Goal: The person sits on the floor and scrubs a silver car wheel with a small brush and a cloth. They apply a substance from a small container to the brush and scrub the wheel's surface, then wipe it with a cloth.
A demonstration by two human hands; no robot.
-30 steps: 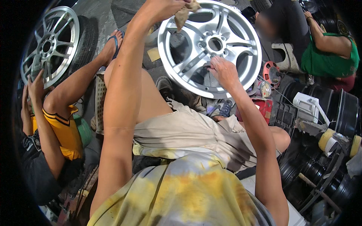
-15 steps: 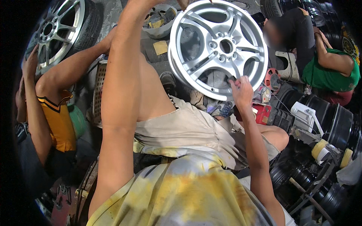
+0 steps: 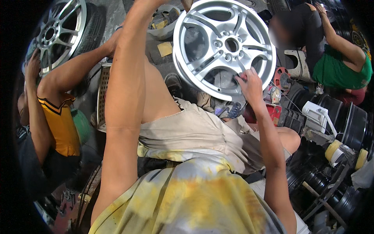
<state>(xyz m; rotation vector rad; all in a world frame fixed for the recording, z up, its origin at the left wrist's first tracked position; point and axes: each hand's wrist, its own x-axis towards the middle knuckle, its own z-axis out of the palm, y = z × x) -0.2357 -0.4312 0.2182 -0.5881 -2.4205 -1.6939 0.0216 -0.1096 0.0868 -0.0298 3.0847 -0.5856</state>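
A silver alloy wheel rim [image 3: 212, 64] without a tyre is tilted in front of me, its spoked face turned up. My left arm reaches far forward, and only a little of my left hand [image 3: 187, 4] shows at the top edge of the view, bent over the wheel's upper left edge. My right hand [image 3: 251, 82] is at the lower spoke and outer lip. Its fingers are curled together around a small dark piece at the fingertips, too small to name.
A grey bucket [image 3: 168, 27] and a yellow square sheet [image 3: 164, 49] lie beyond my left knee. A co-worker sits left by a tyred wheel [image 3: 64, 33]; another in green sits right. A plastic crate [image 3: 103, 97], a red box [image 3: 274, 113] and dark rims [image 3: 356, 121] surround me.
My right hand has shifted slightly up along the spoke, and the wheel sits slightly higher and more to the left in view. The green-clad co-worker's arm has swung upward.
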